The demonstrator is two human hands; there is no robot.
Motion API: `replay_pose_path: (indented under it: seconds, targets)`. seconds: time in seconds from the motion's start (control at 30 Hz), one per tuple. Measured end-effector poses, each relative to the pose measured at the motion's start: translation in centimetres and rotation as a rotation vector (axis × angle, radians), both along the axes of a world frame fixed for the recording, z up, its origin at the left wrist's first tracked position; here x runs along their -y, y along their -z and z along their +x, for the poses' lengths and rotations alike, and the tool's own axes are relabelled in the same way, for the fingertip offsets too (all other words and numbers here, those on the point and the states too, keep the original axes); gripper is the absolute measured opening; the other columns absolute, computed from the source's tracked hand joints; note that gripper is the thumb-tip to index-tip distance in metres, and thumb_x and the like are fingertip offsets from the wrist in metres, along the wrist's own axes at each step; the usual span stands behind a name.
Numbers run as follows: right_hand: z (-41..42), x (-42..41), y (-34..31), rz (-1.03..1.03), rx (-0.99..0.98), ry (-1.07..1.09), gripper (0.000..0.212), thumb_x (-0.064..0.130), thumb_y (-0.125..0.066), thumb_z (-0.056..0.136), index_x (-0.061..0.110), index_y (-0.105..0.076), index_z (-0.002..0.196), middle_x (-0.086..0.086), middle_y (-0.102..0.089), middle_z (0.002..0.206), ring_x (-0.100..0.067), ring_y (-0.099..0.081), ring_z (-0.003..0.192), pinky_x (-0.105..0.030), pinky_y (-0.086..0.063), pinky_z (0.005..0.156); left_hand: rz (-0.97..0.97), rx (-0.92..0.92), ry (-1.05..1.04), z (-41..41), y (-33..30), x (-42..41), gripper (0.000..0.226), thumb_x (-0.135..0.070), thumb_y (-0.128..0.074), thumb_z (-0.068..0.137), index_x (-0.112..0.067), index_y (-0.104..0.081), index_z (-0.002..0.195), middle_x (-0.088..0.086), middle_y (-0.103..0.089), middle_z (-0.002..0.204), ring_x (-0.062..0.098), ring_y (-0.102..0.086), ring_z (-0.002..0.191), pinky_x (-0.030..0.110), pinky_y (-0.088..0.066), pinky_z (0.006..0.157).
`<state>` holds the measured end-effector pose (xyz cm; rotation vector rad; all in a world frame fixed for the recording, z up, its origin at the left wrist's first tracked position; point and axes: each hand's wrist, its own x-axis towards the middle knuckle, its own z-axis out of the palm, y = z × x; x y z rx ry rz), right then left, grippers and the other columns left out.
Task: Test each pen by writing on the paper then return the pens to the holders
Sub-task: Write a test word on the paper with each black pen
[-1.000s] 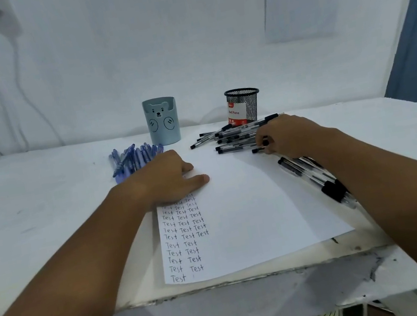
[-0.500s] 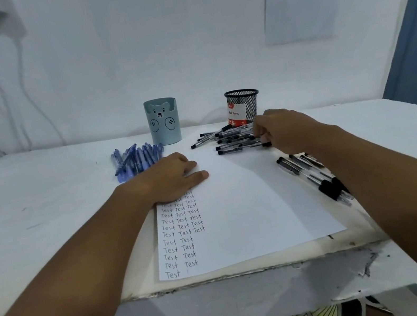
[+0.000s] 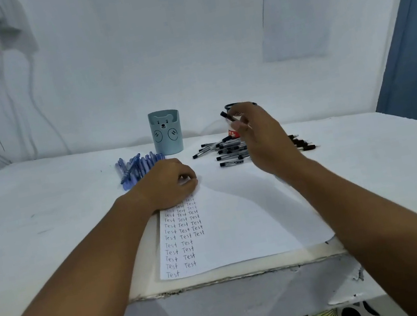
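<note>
A white paper [image 3: 241, 224] with columns of the word "Test" lies on the table. My left hand [image 3: 170, 184] rests on its top left corner, fingers curled loosely. My right hand [image 3: 258, 132] is raised above the pile of black pens [image 3: 224, 152] and holds a black pen [image 3: 229, 116] in its fingers, in front of the black mesh holder [image 3: 229, 106], which it mostly hides. A pile of blue pens [image 3: 136, 167] lies left of the blue bear holder [image 3: 166, 131].
The white table [image 3: 47, 228] has a chipped front edge. More black pens [image 3: 302, 142] lie to the right of my right wrist. A printed sheet [image 3: 294, 3] hangs on the back wall, and cables hang at the left.
My right hand has lifted off the black pen pile with one pen and risen toward the mesh holder. My left hand stays on the paper.
</note>
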<state>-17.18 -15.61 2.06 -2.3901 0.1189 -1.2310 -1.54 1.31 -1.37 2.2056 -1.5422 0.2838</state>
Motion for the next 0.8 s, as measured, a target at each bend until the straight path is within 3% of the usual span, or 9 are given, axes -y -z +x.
replay_pose_path:
  seconds: [0.1,0.2,0.3,0.37,0.53,0.67,0.73,0.8]
  targets:
    - [0.2,-1.3,0.4,0.113,0.073,-0.025,0.023,0.025,-0.042,0.106,0.019,-0.053,0.125,-0.009,-0.061,0.096,-0.026,-0.058,0.097,-0.034,-0.045,0.081,-0.003,0.001,0.005,0.0,0.1,0.0,0.02,-0.03,-0.06,0.092,-0.02,-0.073,0.102,0.0,-0.065,0.101,0.013,-0.056,0.094,0.029,-0.045,0.084]
    - [0.1,-1.5,0.2,0.24,0.08,-0.028,0.027,0.026,-0.042,0.106,0.025,-0.049,0.132,-0.005,-0.062,0.087,-0.023,-0.061,0.088,-0.018,-0.042,0.064,0.019,-0.012,0.004,0.2,0.2,0.2,0.021,-0.033,-0.059,0.092,-0.021,-0.071,0.105,0.0,-0.063,0.104,0.013,-0.056,0.098,0.028,-0.043,0.086]
    - [-0.2,-1.1,0.0,0.372,0.119,-0.047,0.036,0.025,-0.048,0.103,0.039,-0.045,0.137,0.011,-0.055,0.074,-0.021,-0.056,0.07,-0.029,-0.044,0.061,0.058,-0.027,0.029,0.7,0.4,0.2,0.024,-0.04,-0.057,0.092,-0.027,-0.069,0.109,-0.001,-0.062,0.108,0.014,-0.054,0.104,0.031,-0.042,0.091]
    - [-0.5,-1.0,-0.3,0.528,0.145,-0.121,0.046,0.017,-0.049,0.101,0.044,-0.043,0.137,0.005,-0.052,0.073,-0.02,-0.046,0.064,-0.033,-0.041,0.057,0.072,-0.038,0.033,0.9,0.5,0.2,0.026,-0.041,-0.056,0.093,-0.027,-0.067,0.112,0.0,-0.061,0.11,0.014,-0.053,0.106,0.033,-0.042,0.093]
    - [-1.7,-2.4,-2.1,0.975,0.22,-0.241,0.045,-0.002,-0.046,0.096,0.031,-0.056,0.125,0.003,-0.045,0.059,-0.01,-0.033,0.046,-0.022,-0.027,0.04,0.079,-0.039,0.041,0.8,0.4,0.1,0.034,-0.048,-0.051,0.09,-0.028,-0.067,0.112,0.0,-0.061,0.111,0.015,-0.053,0.106,0.036,-0.043,0.094]
    - [-2.4,-3.9,-2.7,1.151,0.296,-0.25,0.036,-0.005,-0.047,0.092,0.022,-0.056,0.115,0.003,-0.044,0.055,-0.011,-0.027,0.043,-0.02,-0.022,0.038,0.046,-0.032,0.034,0.3,0.6,0.0,0.026,-0.04,-0.055,0.093,-0.026,-0.067,0.111,0.001,-0.058,0.107,0.017,-0.053,0.104,0.036,-0.042,0.092]
    - [-2.6,-5.0,-2.7,1.206,0.312,-0.352,0.037,-0.007,-0.045,0.094,0.017,-0.052,0.122,-0.003,-0.046,0.062,-0.012,-0.031,0.045,-0.022,-0.027,0.038,0.034,-0.032,0.02,-0.2,0.7,-0.2,0.03,-0.042,-0.051,0.093,-0.025,-0.066,0.112,0.001,-0.056,0.107,0.018,-0.048,0.107,0.039,-0.04,0.095]
    - [-2.9,-6.1,-2.4,1.214,0.282,-0.422,0.03,-0.003,-0.047,0.099,0.016,-0.048,0.122,-0.009,-0.056,0.069,-0.017,-0.048,0.051,-0.025,-0.042,0.046,0.051,-0.013,-0.003,-0.8,0.8,-0.3,0.038,-0.043,-0.044,0.093,-0.022,-0.063,0.117,0.003,-0.055,0.113,0.02,-0.044,0.113,0.04,-0.038,0.098]
